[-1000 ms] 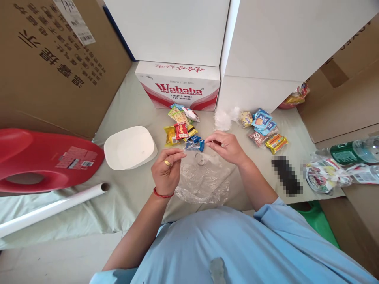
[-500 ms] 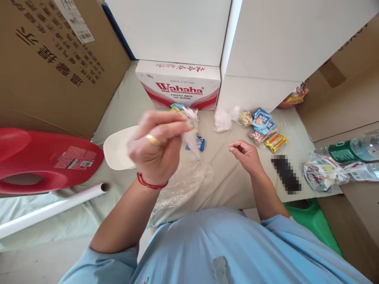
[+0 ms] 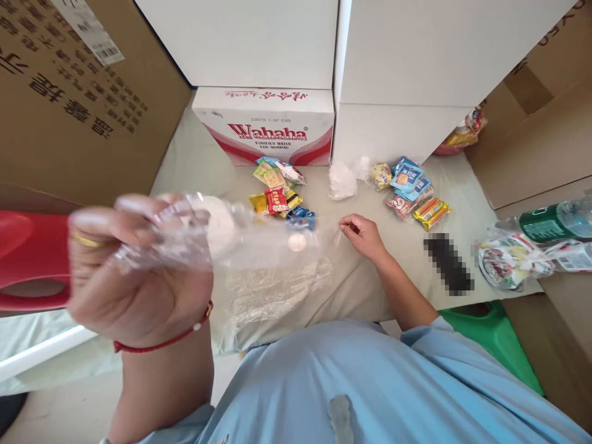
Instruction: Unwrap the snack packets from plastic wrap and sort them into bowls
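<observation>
1. Two bare hands are at work over a table with a pale green cloth (image 3: 356,283); the left hand (image 3: 143,287), raised close to the camera and blurred, has its fingers closed on one end of a clear plastic bag (image 3: 271,250).
2. The bag hangs stretched sideways above the table, from the left hand towards the right hand (image 3: 365,237).
3. The right hand is low over the cloth, fingers curled in towards the thumb; I cannot tell whether it pinches the far end of the bag.
4. A small pale disc (image 3: 296,242) shows on or through the bag; which of these is unclear.
5. Below the bag, a crumpled plastic sheet (image 3: 277,296) lies near the table's front edge.
6. Behind the bag, a pile of snack packets (image 3: 276,200) lies in front of a water box (image 3: 268,132).
7. More packets (image 3: 409,177) lie farther right, with white crumpled plastic (image 3: 343,180) between the groups.
8. A white bowl (image 3: 218,206) is partly hidden beside the left hand.
</observation>
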`<act>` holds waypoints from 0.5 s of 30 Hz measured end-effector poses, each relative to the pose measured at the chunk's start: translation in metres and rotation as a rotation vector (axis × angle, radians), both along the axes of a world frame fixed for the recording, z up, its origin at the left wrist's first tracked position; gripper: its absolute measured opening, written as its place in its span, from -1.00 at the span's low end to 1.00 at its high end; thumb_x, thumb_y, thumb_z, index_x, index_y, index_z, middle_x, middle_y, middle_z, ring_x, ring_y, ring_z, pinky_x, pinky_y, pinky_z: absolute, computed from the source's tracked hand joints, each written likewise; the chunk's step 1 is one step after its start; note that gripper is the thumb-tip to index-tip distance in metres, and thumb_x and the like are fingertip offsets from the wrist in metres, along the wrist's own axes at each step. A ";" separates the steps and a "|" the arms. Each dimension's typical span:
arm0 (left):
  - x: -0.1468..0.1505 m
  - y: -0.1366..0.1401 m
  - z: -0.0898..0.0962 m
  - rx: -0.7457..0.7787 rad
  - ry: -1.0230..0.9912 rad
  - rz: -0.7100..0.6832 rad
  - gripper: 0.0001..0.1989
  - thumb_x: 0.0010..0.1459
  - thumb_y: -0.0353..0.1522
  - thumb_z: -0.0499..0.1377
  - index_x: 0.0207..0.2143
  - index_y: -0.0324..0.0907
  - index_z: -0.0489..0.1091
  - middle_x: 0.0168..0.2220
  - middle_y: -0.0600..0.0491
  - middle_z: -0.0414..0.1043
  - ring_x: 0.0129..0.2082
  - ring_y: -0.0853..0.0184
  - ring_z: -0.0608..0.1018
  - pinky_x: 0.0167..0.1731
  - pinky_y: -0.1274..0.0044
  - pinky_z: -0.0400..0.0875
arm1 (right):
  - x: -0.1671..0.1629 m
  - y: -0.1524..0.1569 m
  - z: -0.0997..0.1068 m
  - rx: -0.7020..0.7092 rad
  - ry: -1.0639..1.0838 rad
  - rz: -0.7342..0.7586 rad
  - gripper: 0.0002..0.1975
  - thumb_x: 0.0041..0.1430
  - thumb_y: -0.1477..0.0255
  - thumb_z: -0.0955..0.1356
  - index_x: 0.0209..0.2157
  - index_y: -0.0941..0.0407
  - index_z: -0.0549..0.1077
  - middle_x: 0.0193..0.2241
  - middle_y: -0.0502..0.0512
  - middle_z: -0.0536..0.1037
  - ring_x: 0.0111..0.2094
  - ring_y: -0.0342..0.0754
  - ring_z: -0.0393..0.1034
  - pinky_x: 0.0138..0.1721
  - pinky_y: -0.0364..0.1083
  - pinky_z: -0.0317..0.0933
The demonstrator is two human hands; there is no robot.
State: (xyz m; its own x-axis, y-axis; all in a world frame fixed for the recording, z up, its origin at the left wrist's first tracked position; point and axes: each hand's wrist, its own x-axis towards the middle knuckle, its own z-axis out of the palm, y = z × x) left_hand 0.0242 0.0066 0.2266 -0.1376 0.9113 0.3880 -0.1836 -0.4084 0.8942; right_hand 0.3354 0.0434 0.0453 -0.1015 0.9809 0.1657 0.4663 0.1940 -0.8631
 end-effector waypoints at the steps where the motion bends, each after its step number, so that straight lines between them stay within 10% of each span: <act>1: -0.005 -0.010 -0.009 0.024 -0.140 -0.012 -0.73 0.00 -0.23 0.43 -0.49 -0.06 0.38 -0.41 0.16 0.35 -0.24 0.36 0.51 -0.17 0.39 0.54 | -0.007 0.009 0.000 0.025 -0.057 0.022 -0.82 0.31 0.35 0.34 -0.24 0.09 0.58 -0.30 0.08 0.60 -0.32 -0.07 0.44 -0.22 -0.09 0.29; 6: -0.022 -0.059 -0.082 -0.491 -0.210 -0.231 -0.74 0.09 -0.24 0.32 -0.47 -0.12 0.30 -0.45 0.14 0.22 -0.60 0.47 0.27 -0.64 0.58 0.23 | -0.056 0.042 0.015 0.033 -0.419 0.390 -0.74 0.38 0.47 0.29 -0.02 0.06 0.58 -0.03 0.13 0.61 -0.05 0.00 0.51 -0.07 -0.09 0.29; 9: -0.019 -0.084 -0.128 -0.644 0.423 -0.102 -0.95 0.16 -0.34 0.17 -0.35 -0.10 0.41 -0.42 0.09 0.36 -0.53 0.37 0.41 -0.51 0.51 0.34 | -0.090 0.048 0.025 -0.004 -0.677 0.724 -0.59 0.34 0.52 0.31 0.17 0.00 0.48 0.22 0.12 0.49 0.07 0.05 0.48 -0.12 -0.09 0.29; 12: -0.009 -0.100 -0.158 -0.774 1.155 -0.039 -0.54 0.21 -0.43 0.04 0.15 -0.11 0.44 -0.12 -0.07 0.54 -0.25 0.19 0.59 -0.26 0.39 0.47 | -0.110 0.047 0.033 -0.073 -0.919 0.831 -0.59 0.29 0.50 0.36 0.16 0.06 0.49 0.19 0.25 0.49 0.00 0.11 0.50 -0.24 -0.08 0.25; 15: -0.005 -0.106 -0.171 -0.862 1.470 -0.191 -0.34 0.29 -0.47 -0.04 0.43 -0.08 0.15 0.07 -0.14 0.51 -0.13 0.12 0.63 -0.22 0.37 0.48 | -0.107 0.053 0.047 -0.155 -1.095 0.762 -0.73 0.25 0.43 0.40 -0.02 0.13 0.57 0.02 0.32 0.59 -0.10 0.12 0.51 -0.32 -0.09 0.17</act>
State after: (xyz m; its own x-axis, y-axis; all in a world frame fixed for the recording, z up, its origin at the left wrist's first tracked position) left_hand 0.0190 -0.0995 0.0561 -0.0149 0.8689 -0.4948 0.9455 0.1732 0.2757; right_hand 0.2287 0.0960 0.0918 -0.6346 0.6224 -0.4582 0.7463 0.6476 -0.1540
